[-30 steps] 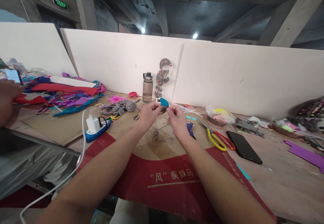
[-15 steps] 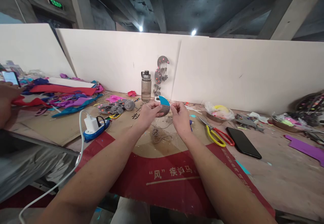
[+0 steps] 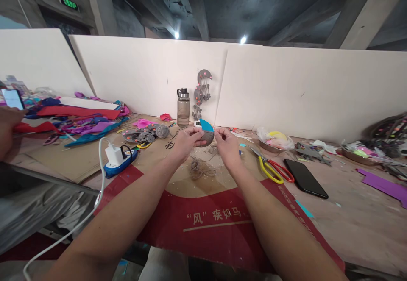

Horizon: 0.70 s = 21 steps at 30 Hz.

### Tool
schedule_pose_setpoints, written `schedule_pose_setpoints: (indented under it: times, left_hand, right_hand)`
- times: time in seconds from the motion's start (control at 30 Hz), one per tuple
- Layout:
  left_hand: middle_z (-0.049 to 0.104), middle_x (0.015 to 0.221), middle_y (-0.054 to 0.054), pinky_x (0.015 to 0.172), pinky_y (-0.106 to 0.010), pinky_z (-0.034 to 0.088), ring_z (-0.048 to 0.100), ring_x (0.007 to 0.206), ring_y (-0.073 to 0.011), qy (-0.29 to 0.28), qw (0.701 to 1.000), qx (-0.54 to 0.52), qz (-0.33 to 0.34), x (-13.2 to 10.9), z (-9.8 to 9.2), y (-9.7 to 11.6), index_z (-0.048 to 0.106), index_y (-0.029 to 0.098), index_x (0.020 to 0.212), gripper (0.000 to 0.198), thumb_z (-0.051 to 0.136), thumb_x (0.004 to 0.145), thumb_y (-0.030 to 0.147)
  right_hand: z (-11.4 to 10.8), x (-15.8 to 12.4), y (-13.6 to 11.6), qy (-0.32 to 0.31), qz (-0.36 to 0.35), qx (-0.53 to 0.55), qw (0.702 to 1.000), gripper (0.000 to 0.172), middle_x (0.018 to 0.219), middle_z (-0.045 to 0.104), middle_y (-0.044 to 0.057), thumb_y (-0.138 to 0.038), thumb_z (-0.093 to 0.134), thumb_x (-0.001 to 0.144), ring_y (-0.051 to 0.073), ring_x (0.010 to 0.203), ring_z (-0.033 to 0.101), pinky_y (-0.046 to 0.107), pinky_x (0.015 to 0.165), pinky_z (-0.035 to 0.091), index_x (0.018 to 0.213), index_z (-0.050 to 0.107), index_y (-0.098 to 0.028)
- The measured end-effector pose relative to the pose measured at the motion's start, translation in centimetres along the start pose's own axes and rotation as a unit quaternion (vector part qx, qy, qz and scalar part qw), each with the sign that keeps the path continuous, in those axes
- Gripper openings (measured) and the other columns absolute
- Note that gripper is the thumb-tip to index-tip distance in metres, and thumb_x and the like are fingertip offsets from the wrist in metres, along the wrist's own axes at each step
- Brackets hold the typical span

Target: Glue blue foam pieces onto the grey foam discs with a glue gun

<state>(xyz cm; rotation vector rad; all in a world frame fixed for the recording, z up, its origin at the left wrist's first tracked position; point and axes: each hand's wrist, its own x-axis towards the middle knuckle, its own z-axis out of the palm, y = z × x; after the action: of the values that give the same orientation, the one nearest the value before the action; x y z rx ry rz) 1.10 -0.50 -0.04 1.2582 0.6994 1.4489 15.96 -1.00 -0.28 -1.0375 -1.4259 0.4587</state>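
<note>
Between the fingers of my left hand (image 3: 184,145) is a small rounded felt piece, its lower part grey (image 3: 208,138) and its upper part a blue wedge (image 3: 206,126). The thumb and forefinger of my right hand (image 3: 229,148) are pinched together at the piece's right edge; what lies in that pinch is too small to make out. Below both hands, a loose tangle of grey-brown yarn (image 3: 202,170) rests on the cardboard (image 3: 178,185).
Scissors (image 3: 270,168) with yellow and red handles and a black phone (image 3: 305,178) lie to the right. A bottle (image 3: 183,108) and a grey hanging ornament (image 3: 203,88) stand behind. Leftward are a power strip (image 3: 120,164), felt scraps (image 3: 79,111) and another person's hand (image 3: 9,120).
Both hands stay almost in place with the felt piece between them. My right fingers have shifted very slightly; the view has moved a little.
</note>
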Motion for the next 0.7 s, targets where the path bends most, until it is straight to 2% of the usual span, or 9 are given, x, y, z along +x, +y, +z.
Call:
schedule_pose_setpoints:
  times: [0.17, 0.43, 0.53, 0.7]
  left_hand:
    - [0.064, 0.080, -0.003, 0.079, -0.033, 0.057, 0.061, 0.075, -0.0119, 0.004, 1.000, 0.006, 0.000, 0.1, -0.1, 0.1, 0.067, 0.012, 0.075, 0.029, 0.080, 0.062, 0.035]
    - [0.066, 0.082, -0.003, 0.081, -0.032, 0.057, 0.061, 0.075, -0.0118, -0.040, 0.999, 0.009, 0.005, 0.1, -0.2, 0.4, 0.069, 0.013, 0.076, 0.032, 0.082, 0.061, 0.039]
    - [0.066, 0.082, -0.004, 0.082, -0.033, 0.057, 0.061, 0.076, -0.0124, -0.049, 0.999, 0.011, 0.004, 0.1, -0.3, 0.5, 0.070, 0.013, 0.079, 0.033, 0.082, 0.061, 0.040]
    - [0.063, 0.073, -0.001, 0.078, -0.033, 0.058, 0.060, 0.071, -0.0114, -0.017, 1.000, 0.008, 0.006, 0.4, -0.5, 0.4, 0.069, 0.014, 0.077, 0.033, 0.083, 0.060, 0.039]
  right_hand:
    - [0.1, 0.4, 0.7, -0.027, 0.065, 0.088, 0.994, 0.024, 0.066, 0.056, -0.002, -0.044, 0.061, 0.072, 0.011, 0.057, 0.041, 0.024, 0.054, 0.033, 0.075, 0.063, -0.020]
    - [-0.4, 0.7, -0.7, -0.063, 0.153, 0.228, 0.959, 0.027, 0.062, 0.052, -0.004, -0.041, 0.073, 0.057, 0.007, 0.051, 0.032, 0.023, 0.047, 0.026, 0.066, 0.058, -0.020]
    - [-0.6, 0.8, -0.7, -0.074, 0.150, 0.227, 0.959, 0.028, 0.063, 0.051, -0.004, -0.042, 0.073, 0.058, 0.007, 0.051, 0.031, 0.023, 0.046, 0.026, 0.064, 0.057, -0.020]
    - [-0.5, 0.6, -0.6, -0.099, 0.130, 0.213, 0.963, 0.027, 0.067, 0.051, -0.003, -0.043, 0.070, 0.064, 0.007, 0.053, 0.034, 0.023, 0.047, 0.027, 0.068, 0.059, -0.019]
